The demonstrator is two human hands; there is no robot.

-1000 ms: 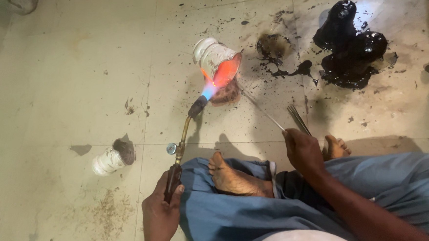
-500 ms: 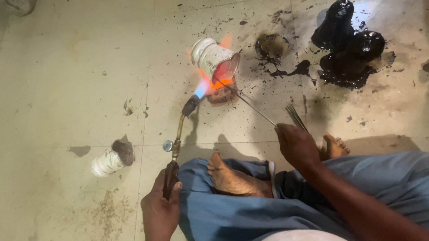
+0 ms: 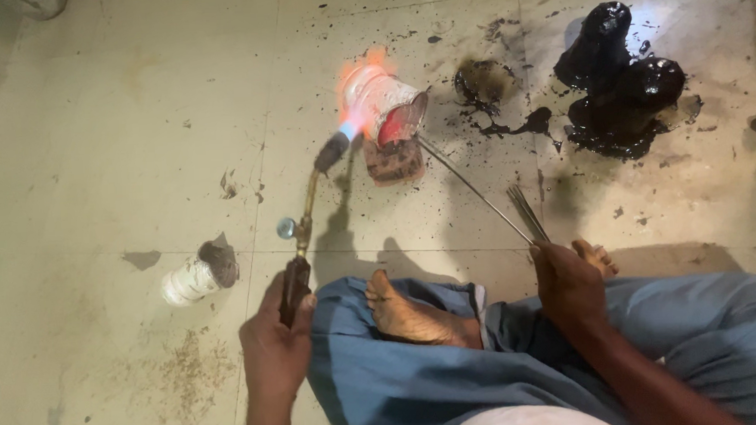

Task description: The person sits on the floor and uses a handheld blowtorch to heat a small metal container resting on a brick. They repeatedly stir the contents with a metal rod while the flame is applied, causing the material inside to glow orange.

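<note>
I observe open pale tiled floor (image 3: pixel 115 123) to the left and ahead of the work; the right side is crowded by a glossy black tar-like mass (image 3: pixel 617 88) and dark spatter. My folded legs in blue cloth (image 3: pixel 421 383), with one bare foot (image 3: pixel 409 310) resting on them, close off the near edge.

My left hand (image 3: pixel 275 347) is wrapped tight around the dark handle of a brass-necked gas torch (image 3: pixel 306 233), fingers closed about the grip. Its black nozzle sits well ahead of the fingers, and the blue-orange flame (image 3: pixel 358 119) plays on the side of a small white cylindrical container (image 3: pixel 381 104).

That container lies tilted on a charred brown block (image 3: pixel 395 161), mouth toward me; its inside glows red (contents cannot be made out).

My right hand (image 3: pixel 569 284) pinches a bundle of thin metal rods (image 3: pixel 529 213), one long rod (image 3: pixel 467 182) reaching up to the container's mouth.

A second white cylindrical container (image 3: pixel 193 278) lies on its side left of the torch, well apart from both hands, dark material at its mouth.
</note>
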